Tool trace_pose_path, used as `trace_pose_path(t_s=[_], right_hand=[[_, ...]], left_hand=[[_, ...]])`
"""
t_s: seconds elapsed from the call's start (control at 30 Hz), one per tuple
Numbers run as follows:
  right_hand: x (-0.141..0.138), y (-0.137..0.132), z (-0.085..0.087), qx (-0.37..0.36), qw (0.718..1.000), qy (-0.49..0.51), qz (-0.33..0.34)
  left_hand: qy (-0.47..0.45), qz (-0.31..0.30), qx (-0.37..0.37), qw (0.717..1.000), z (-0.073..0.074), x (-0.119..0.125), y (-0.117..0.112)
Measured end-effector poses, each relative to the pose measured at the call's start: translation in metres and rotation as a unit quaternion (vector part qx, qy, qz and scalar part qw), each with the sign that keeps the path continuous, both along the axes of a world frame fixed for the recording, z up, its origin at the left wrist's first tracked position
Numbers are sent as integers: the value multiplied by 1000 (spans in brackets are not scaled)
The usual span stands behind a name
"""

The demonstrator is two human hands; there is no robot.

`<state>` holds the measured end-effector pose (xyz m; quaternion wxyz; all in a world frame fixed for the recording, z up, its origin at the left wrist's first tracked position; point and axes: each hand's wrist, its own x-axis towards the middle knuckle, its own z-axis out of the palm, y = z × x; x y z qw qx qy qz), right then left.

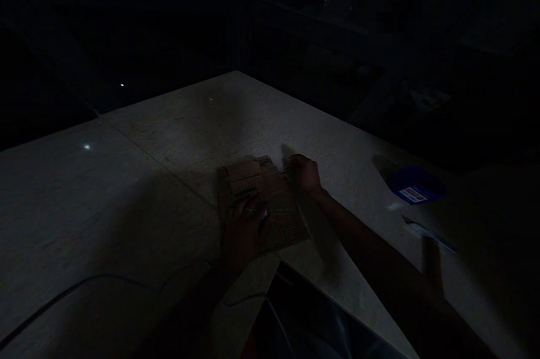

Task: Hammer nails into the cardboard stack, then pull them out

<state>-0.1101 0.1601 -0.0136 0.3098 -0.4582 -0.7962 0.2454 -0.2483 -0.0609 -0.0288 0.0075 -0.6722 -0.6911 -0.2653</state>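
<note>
A person's left hand [244,224] lies flat, palm down with fingers spread, on a piece of brown cardboard [264,204] on a pale stone-like counter [177,139] in a very dark room. It grasps nothing; it simply presses the sheet to the surface. A ring glints on 1 finger. The right hand [304,174] sits at the cardboard's far right corner, fingers curled as if around something small, though the gloom hides what, if anything, it grips. A long pale strip [314,221], perhaps a ruler or blade, seems to run along the right forearm toward the sheet's edge; too blurred to name.

The work appears to be at the pinning-and-marking or cutting stage: 1 hand steadies, the other works the edge. Any next move would call for firm, even pressure from the flat hand, so the sheet does not slide, and fingers kept clear of the working edge.

The cardboard looks flattened and creased, with a folded flap at its top and rows of small dots or perforations printed across 2 areas. It rests near the counter's front edge. A blue packet [415,185] with a white label lies well apart to the right.
</note>
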Motion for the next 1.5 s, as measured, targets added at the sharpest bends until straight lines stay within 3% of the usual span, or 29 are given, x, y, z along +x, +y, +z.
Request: trace_pose_path(t_s=[0.17,0.33,0.4,0.47,0.6,0.8,0.93,1.1,1.33,1.5], right_hand=[[-1,-1,-11,-6,1000,22,-16],[-8,-16,1,11,998,54,-6],[-16,-29,11,12,997,57,42],[-26,-45,21,19,991,32,132],[-47,-71,31,56,955,-111,271],[-60,-74,27,93,908,-231,336],[-55,-72,35,127,869,-273,393],[-49,-73,45,147,852,-289,412],[-53,-68,44,114,860,-234,439],[-59,-71,43,90,893,-209,388]], left_hand=[[-3,-2,3,1000,1,0,1],[-8,-5,-1,1000,4,0,0],[-8,-8,4,1000,5,0,0],[-4,-6,9,1000,5,0,0],[13,-4,8,1000,6,1,0],[31,2,16,999,5,2,0],[21,1,16,1000,2,2,0],[20,3,14,1000,3,1,0],[12,3,7,1000,3,1,0],[25,6,-2,1000,6,1,-1]])
